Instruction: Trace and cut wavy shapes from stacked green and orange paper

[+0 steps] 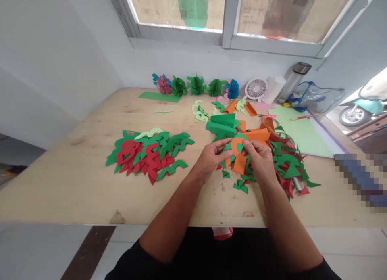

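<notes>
My left hand [212, 158] pinches the left side of a green piece of paper together with an orange paper cutout [240, 164]. The cutout has a rounded, open loop at its top and a straight strip hanging below. On its right edge, my right hand [256, 155] closes thumb and fingers at the top of the loop. Behind the hands lie folded green paper [222, 126] and a folded orange strip [256, 134]. A pile of green and red paper scraps [290, 165] spreads beside my right hand. Small green snippets [241, 186] lie below the hands.
Wavy green and red cutouts [151, 153] are heaped on the left of the wooden table [75, 183]. Honeycomb paper figures [196, 85] line the wall, beside a small white fan [256, 89], a steel flask [293, 82] and a clear pouch [320, 96]. A pale green sheet [311, 132] lies at right.
</notes>
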`<move>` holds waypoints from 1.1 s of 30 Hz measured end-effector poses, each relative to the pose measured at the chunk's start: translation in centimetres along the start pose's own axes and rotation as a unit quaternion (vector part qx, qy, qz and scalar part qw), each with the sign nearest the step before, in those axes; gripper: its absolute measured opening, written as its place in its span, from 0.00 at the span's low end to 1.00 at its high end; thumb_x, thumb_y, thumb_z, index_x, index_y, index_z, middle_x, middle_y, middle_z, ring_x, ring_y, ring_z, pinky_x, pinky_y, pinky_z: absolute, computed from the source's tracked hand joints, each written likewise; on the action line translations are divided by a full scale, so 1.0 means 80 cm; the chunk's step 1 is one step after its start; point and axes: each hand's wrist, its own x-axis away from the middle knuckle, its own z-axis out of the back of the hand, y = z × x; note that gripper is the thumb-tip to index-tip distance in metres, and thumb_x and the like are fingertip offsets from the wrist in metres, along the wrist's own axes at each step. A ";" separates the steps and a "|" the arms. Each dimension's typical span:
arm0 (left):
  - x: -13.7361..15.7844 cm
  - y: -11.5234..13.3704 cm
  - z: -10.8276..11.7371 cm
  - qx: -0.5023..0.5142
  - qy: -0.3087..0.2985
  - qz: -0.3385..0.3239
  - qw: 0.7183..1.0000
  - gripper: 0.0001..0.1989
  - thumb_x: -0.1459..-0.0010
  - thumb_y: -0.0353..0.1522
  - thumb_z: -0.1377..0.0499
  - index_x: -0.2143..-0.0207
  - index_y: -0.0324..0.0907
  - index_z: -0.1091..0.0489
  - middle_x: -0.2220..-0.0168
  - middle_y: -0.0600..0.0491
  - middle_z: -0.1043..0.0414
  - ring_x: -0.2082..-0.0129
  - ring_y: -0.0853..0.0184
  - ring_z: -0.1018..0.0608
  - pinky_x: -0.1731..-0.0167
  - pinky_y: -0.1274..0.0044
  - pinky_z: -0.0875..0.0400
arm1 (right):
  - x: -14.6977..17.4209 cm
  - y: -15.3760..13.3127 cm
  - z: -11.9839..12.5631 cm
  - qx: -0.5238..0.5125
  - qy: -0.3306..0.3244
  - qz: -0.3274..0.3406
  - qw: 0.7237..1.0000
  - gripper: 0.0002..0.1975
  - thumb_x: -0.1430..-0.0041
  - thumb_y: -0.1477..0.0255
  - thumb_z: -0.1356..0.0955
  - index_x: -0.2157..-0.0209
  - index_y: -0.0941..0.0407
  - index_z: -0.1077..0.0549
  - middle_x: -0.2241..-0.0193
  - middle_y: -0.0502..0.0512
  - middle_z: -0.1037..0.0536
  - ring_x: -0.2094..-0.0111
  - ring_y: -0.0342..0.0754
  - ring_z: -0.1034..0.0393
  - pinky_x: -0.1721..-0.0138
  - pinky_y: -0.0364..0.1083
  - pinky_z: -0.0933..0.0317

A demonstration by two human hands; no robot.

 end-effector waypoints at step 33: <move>0.000 -0.003 0.011 -0.029 -0.001 0.033 0.999 0.29 0.55 0.31 0.29 0.48 0.39 0.27 0.67 0.51 0.21 0.77 0.72 0.24 0.71 0.77 0.25 | -0.001 0.006 -0.003 -0.018 0.087 0.025 0.996 0.19 0.42 0.60 0.33 0.82 0.55 0.29 0.83 0.49 0.27 0.77 0.44 0.35 0.70 0.44 0.41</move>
